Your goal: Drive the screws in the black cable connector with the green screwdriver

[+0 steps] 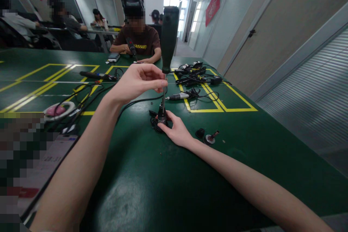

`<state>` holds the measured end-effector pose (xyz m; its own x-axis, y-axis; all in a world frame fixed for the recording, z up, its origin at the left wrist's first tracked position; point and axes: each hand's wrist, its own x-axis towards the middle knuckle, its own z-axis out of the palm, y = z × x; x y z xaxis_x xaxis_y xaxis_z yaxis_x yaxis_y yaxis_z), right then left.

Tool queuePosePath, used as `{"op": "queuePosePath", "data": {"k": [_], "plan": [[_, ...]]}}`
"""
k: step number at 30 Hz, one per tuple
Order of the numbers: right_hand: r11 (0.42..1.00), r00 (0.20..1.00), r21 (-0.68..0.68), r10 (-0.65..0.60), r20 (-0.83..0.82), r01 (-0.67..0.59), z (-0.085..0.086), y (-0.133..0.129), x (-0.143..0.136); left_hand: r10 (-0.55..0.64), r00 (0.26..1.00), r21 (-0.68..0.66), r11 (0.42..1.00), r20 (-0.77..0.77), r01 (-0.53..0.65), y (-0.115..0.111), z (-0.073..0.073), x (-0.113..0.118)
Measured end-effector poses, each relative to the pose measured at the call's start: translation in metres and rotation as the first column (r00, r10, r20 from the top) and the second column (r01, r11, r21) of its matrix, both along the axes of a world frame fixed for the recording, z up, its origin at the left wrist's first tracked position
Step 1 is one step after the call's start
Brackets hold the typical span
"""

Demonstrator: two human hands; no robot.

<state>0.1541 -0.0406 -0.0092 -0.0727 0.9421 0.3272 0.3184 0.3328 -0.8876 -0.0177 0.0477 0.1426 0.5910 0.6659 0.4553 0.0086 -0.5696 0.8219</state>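
A large screwdriver (170, 36) with a dark green handle stands nearly upright, its tip pointing down. My left hand (137, 79) is closed, thumb and fingertips pinching the metal shaft just below the handle. Under it, my right hand (176, 128) grips a black cylindrical part with a metal ring (162, 116) close to the tabletop. The screwdriver's tip meets the top of this part; whether it sits inside, I cannot tell. A black coiled cord (155, 126) lies around its base. Right of my right hand are a small black cap (200, 132) and a metal disc with a rod (210, 138).
Beyond my hands lie a grey-and-black corded tool (181, 96) and a heap of black cables (194, 74). Another corded tool (94, 75) and a white ring with something pink (58, 110) are leftward. Across the green table (152, 192), a person (141, 40) handles a similar tool.
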Motion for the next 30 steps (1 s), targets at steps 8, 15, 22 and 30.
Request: {"op": "queuePosePath", "data": {"k": [8,15,22,30], "plan": [[1.000,1.000,-0.007,0.001,-0.004,-0.001,0.0006,-0.0001,-0.0001,0.000,1.000,-0.016,1.000,0.015,0.000,-0.0006,0.0003,0.0004],[1.000,1.000,-0.007,0.008,-0.006,-0.008,0.0009,-0.0010,0.0005,0.009,1.000,-0.015,1.000,-0.002,-0.009,-0.0018,0.0017,-0.0017],[1.000,1.000,-0.010,0.002,-0.001,-0.002,0.0019,-0.0006,0.0000,0.007,1.000,0.012,1.000,-0.001,-0.007,-0.0004,0.0008,0.0000],[1.000,1.000,-0.017,0.001,-0.001,-0.001,0.0003,0.0003,-0.0001,0.022,1.000,0.009,1.000,0.013,-0.022,0.0009,-0.0011,0.0009]]}}
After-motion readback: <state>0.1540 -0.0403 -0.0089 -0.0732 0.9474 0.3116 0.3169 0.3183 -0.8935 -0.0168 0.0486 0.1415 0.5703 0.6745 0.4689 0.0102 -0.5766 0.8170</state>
